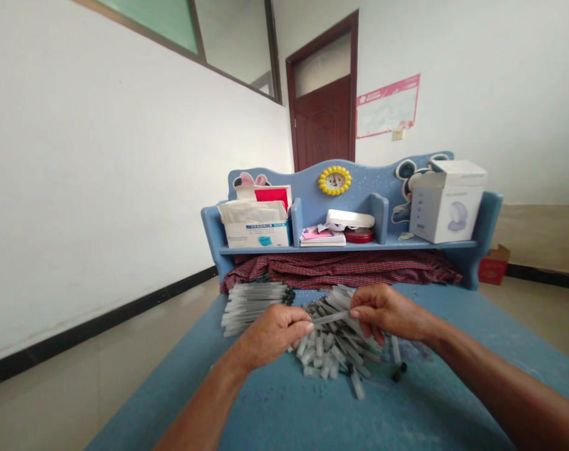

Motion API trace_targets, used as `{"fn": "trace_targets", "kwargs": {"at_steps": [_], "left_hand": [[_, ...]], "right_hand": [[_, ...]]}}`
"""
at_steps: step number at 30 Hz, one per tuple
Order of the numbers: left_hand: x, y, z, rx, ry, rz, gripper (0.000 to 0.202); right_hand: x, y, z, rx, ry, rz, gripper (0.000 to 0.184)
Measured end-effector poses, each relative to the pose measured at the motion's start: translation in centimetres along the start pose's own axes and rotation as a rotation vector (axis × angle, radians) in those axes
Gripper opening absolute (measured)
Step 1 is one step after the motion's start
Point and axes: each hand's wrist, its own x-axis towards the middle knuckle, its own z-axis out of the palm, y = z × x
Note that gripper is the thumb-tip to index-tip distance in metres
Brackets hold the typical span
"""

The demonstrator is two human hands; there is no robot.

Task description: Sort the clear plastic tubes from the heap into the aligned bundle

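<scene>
Where the blue table (382, 416) fills the bottom of the frame, short clear caps (318, 346) lie heaped near the centre, with small black pieces (397, 376) to their right. Over that heap, the person's left hand (275, 329) and right hand (382, 308) hold one slim clear tube (332, 318) between them, thumb and fingers closed on either end. Its long axis runs across the frame, rising slightly rightward, so neither hand is nearer: each has an end. Beyond the left hand, a stack of similar tubes (250, 307) lies sideways, dark ends facing the centre. Further back, past a checked cloth (335, 269), a mask box (240, 235) on the shelf (350, 248) shows Chinese lettering and what looks like "50"; the white box (425, 210) at right has grey print too small to read. Higher up, right of centre, I can't make out the wording on a pink-edged poster (388, 109).
</scene>
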Motion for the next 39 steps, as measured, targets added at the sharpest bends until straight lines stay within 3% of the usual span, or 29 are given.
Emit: {"fn": "trace_targets", "kwargs": {"at_steps": [3, 9, 14, 22, 28, 31, 39], "left_hand": [[0.03, -0.02, 0.0, -0.003, -0.003, -0.008, 0.03], [0.15, -0.13, 0.02, 0.016, 0.013, -0.003, 0.029], [0.24, -0.28, 0.04, 0.016, 0.008, 0.008, 0.031], [0.21, 0.09, 0.01, 0.013, 0.018, -0.029, 0.03], [0.27, 0.05, -0.03, -0.003, -0.004, -0.013, 0.032], [0.25, -0.05, -0.19, -0.006, 0.006, -0.019, 0.034], [0.39, -0.62, -0.33, 0.009, 0.027, -0.096, 0.033]], "right_hand": [[0.12, 0.26, -0.02, 0.086, 0.004, 0.003, 0.025], [0.1, 0.04, 0.03, -0.146, 0.045, -0.003, 0.035], [0.13, -0.03, 0.07, -0.009, 0.05, 0.01, 0.018], [0.07, -0.16, 0.06, -0.117, 0.064, 0.014, 0.035], [0.23, -0.16, 0.14, 0.074, 0.066, -0.001, 0.015], [0.31, -0.09, -0.01, 0.124, 0.09, 0.002, 0.015], [0.63, 0.52, -0.5, -0.116, 0.226, 0.028, 0.005]]}}
